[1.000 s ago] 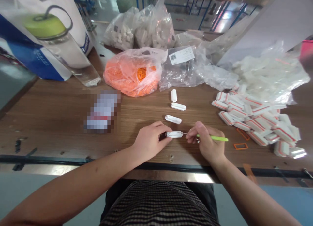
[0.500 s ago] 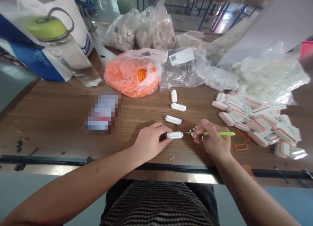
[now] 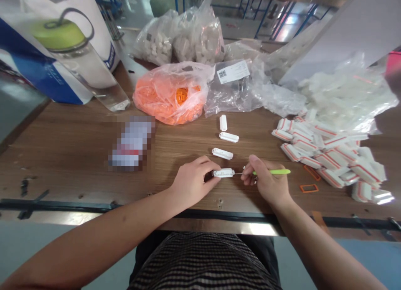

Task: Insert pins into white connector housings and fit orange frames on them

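My left hand (image 3: 194, 179) pinches the left end of a small white plastic casing (image 3: 224, 173) low over the table. Between the fingers of my right hand (image 3: 266, 179) is a thin metal-tipped tool with a light green handle (image 3: 278, 171). Its tip reaches the right end of the casing; whether it goes inside I cannot make out. Tiny white bits show by my right fingertips, partly hidden. Beyond my hands, similar white casings lie in a rough column: a near one (image 3: 222, 153), a middle one (image 3: 229, 137) and a far one (image 3: 223, 123).
To the right is a heap of white casings with orange trim (image 3: 335, 156), beside an orange frame (image 3: 308, 188). An orange-filled plastic bag (image 3: 171, 93), clear bags (image 3: 232, 89) and a green-lidded bottle (image 3: 94, 72) stand farther back. A blurred-out flat object (image 3: 133, 141) lies left.
My right hand has shifted left with the green-handled tool, bringing its tip over the right end of the casing. My left hand and the casing stay almost still.
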Action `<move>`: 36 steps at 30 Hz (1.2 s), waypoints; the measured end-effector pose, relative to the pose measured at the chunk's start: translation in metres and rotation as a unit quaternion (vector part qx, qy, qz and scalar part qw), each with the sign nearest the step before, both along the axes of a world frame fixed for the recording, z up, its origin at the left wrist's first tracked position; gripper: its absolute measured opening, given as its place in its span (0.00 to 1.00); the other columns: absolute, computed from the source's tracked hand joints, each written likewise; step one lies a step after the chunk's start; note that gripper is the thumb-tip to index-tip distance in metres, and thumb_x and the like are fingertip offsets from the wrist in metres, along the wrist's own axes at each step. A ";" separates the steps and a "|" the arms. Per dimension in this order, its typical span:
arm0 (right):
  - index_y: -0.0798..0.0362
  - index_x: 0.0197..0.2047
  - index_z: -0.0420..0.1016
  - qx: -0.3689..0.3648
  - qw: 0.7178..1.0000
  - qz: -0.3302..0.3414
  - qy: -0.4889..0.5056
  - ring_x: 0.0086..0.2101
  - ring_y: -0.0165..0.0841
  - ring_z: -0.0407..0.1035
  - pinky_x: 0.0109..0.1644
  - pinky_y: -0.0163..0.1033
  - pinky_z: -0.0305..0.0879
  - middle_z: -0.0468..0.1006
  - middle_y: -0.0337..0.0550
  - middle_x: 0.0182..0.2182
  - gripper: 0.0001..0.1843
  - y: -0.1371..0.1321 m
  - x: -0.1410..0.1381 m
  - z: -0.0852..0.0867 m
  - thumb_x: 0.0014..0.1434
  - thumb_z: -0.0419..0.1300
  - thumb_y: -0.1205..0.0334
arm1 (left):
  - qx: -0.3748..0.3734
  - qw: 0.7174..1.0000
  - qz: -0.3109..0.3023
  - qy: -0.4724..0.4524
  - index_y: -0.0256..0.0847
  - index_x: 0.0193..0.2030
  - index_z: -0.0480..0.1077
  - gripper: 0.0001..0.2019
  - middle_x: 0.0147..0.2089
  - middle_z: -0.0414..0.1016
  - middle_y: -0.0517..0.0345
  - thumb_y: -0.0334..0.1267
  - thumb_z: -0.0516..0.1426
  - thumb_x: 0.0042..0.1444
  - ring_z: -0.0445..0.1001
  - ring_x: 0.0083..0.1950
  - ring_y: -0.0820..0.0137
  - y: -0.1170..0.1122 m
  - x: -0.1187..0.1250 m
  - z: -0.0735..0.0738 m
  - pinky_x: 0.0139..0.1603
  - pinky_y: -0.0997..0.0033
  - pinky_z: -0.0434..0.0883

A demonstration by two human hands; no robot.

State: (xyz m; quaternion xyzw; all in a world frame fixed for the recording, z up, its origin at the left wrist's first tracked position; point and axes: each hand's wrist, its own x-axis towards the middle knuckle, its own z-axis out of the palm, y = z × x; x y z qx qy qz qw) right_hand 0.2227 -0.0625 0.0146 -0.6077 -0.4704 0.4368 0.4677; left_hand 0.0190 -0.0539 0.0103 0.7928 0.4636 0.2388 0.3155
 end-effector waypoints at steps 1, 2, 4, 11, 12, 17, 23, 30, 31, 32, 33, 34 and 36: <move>0.54 0.15 0.73 0.000 1.000 0.002 -0.001 0.12 0.26 0.65 0.14 0.30 0.59 0.74 0.42 0.13 0.28 0.000 0.000 0.000 0.55 0.61 0.42 | -0.001 1.000 0.000 0.000 0.42 0.42 0.76 0.06 0.39 0.75 0.59 0.33 0.62 0.56 0.69 0.30 0.74 0.000 0.000 0.000 0.33 0.72 0.67; 0.54 0.15 0.73 0.003 1.000 0.005 -0.003 0.12 0.26 0.65 0.14 0.30 0.59 0.74 0.41 0.13 0.28 0.000 0.000 0.000 0.55 0.61 0.42 | -0.002 1.000 0.001 -0.001 0.42 0.42 0.76 0.06 0.40 0.75 0.59 0.33 0.62 0.56 0.69 0.30 0.75 0.000 0.000 0.000 0.33 0.72 0.67; 0.54 0.15 0.73 0.015 1.000 0.009 -0.009 0.12 0.26 0.65 0.15 0.30 0.60 0.74 0.41 0.13 0.28 -0.001 0.000 0.000 0.56 0.60 0.43 | -0.003 1.000 0.003 -0.002 0.42 0.42 0.76 0.07 0.40 0.75 0.59 0.33 0.62 0.56 0.69 0.30 0.75 0.000 0.001 0.000 0.33 0.72 0.67; 0.54 0.16 0.73 0.044 0.998 0.016 -0.038 0.13 0.26 0.66 0.15 0.30 0.62 0.74 0.41 0.14 0.28 -0.002 -0.002 0.002 0.59 0.58 0.44 | -0.007 1.000 0.005 0.002 0.42 0.42 0.76 0.07 0.40 0.75 0.59 0.34 0.62 0.56 0.69 0.30 0.75 0.000 0.001 0.000 0.34 0.71 0.66; 0.54 0.16 0.73 0.042 0.998 0.018 -0.044 0.13 0.26 0.66 0.15 0.30 0.62 0.74 0.41 0.13 0.28 -0.002 -0.002 0.003 0.59 0.58 0.44 | -0.008 1.000 0.004 0.003 0.42 0.42 0.76 0.06 0.40 0.75 0.59 0.34 0.62 0.56 0.69 0.30 0.75 0.000 0.001 0.001 0.34 0.71 0.66; 0.54 0.16 0.72 0.022 0.999 0.009 -0.040 0.12 0.26 0.64 0.15 0.31 0.61 0.72 0.40 0.12 0.28 0.002 0.002 0.004 0.57 0.58 0.41 | -0.012 1.000 0.007 0.011 0.42 0.41 0.76 0.06 0.39 0.75 0.60 0.34 0.61 0.56 0.69 0.30 0.74 0.000 0.002 0.003 0.33 0.71 0.66; 0.52 0.25 0.76 0.069 0.983 0.000 -0.170 0.19 0.29 0.69 0.22 0.34 0.64 0.77 0.40 0.20 0.21 0.016 0.042 0.012 0.60 0.58 0.45 | -0.005 1.000 0.007 0.024 0.43 0.40 0.75 0.05 0.38 0.74 0.62 0.33 0.60 0.56 0.68 0.29 0.75 0.000 0.002 0.002 0.33 0.71 0.65; 0.54 0.42 0.79 0.214 0.769 0.245 -0.550 0.38 0.40 0.75 0.40 0.43 0.71 0.81 0.49 0.38 0.15 0.032 0.101 0.004 0.62 0.51 0.68 | -0.001 0.998 0.018 0.061 0.45 0.43 0.73 0.10 0.42 0.74 0.63 0.38 0.63 0.54 0.73 0.34 0.71 -0.002 0.001 0.006 0.36 0.68 0.69; 0.55 0.44 0.79 0.217 0.744 0.259 -0.576 0.40 0.40 0.75 0.40 0.43 0.71 0.81 0.50 0.39 0.17 0.033 0.106 0.002 0.61 0.50 0.71 | 0.005 0.998 0.019 0.067 0.45 0.45 0.73 0.11 0.43 0.74 0.62 0.39 0.63 0.54 0.74 0.36 0.70 -0.002 0.002 0.005 0.37 0.67 0.70; 0.55 0.46 0.78 0.218 0.725 0.270 -0.595 0.42 0.40 0.74 0.40 0.42 0.72 0.81 0.50 0.41 0.19 0.033 0.110 0.000 0.60 0.49 0.73 | 0.014 0.997 0.020 0.074 0.46 0.47 0.72 0.13 0.44 0.75 0.62 0.40 0.63 0.54 0.75 0.39 0.68 -0.002 0.003 0.005 0.39 0.66 0.71; 0.55 0.48 0.78 0.217 0.711 0.278 -0.608 0.43 0.40 0.74 0.40 0.41 0.72 0.81 0.49 0.43 0.20 0.032 0.112 -0.002 0.59 0.49 0.75 | 0.025 0.996 0.020 0.081 0.46 0.48 0.72 0.14 0.46 0.75 0.61 0.41 0.62 0.55 0.75 0.42 0.66 -0.002 0.004 0.004 0.41 0.65 0.71; 0.55 0.50 0.77 0.216 0.705 0.277 -0.617 0.43 0.40 0.74 0.40 0.41 0.72 0.80 0.49 0.44 0.22 0.031 0.113 -0.004 0.58 0.49 0.76 | 0.035 0.995 0.020 0.089 0.47 0.49 0.71 0.14 0.47 0.75 0.61 0.41 0.62 0.56 0.75 0.44 0.66 -0.002 0.004 0.003 0.42 0.65 0.72; 0.55 0.53 0.76 0.218 0.707 0.264 -0.619 0.44 0.39 0.74 0.40 0.41 0.73 0.80 0.49 0.46 0.24 0.027 0.112 -0.004 0.58 0.49 0.76 | 0.052 0.993 0.016 0.103 0.48 0.51 0.71 0.14 0.48 0.74 0.61 0.42 0.61 0.58 0.76 0.44 0.66 -0.003 0.006 0.000 0.42 0.65 0.72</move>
